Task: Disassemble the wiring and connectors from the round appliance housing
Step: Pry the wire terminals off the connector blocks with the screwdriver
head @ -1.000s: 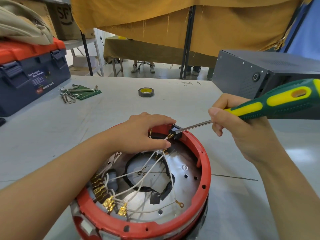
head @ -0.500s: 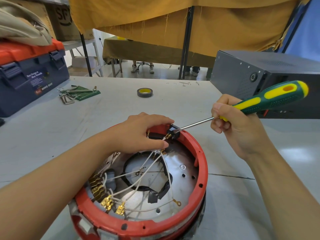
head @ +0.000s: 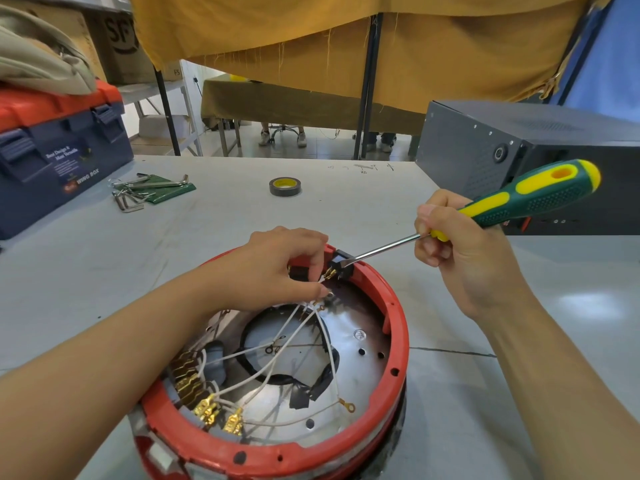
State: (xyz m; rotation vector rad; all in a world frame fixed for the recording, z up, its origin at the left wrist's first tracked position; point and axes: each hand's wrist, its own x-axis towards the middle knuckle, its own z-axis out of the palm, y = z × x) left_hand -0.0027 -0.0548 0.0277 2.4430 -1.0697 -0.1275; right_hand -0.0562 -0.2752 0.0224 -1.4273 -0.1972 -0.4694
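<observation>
The round appliance housing (head: 398, 344) with a red rim sits on the table in front of me, its metal inside showing. White wires (head: 277, 355) cross it to brass spade terminals (head: 207, 408) at the near left. A small black connector block (head: 341, 263) sits at the far rim. My left hand (head: 277, 268) pinches the wires right beside that block. My right hand (head: 460, 251) grips a green and yellow screwdriver (head: 533, 197), whose tip touches the block.
A roll of black tape (head: 284, 187) lies further back on the grey table (head: 104, 271). Hex keys (head: 145, 190) lie on a green pouch at the left, near a blue and red toolbox (head: 52, 150). A dark metal case (head: 519, 150) stands at the right.
The screwdriver handle has swung away from the camera and its tip stays on the block. My left fingers have shifted slightly on the wires. The housing has not moved.
</observation>
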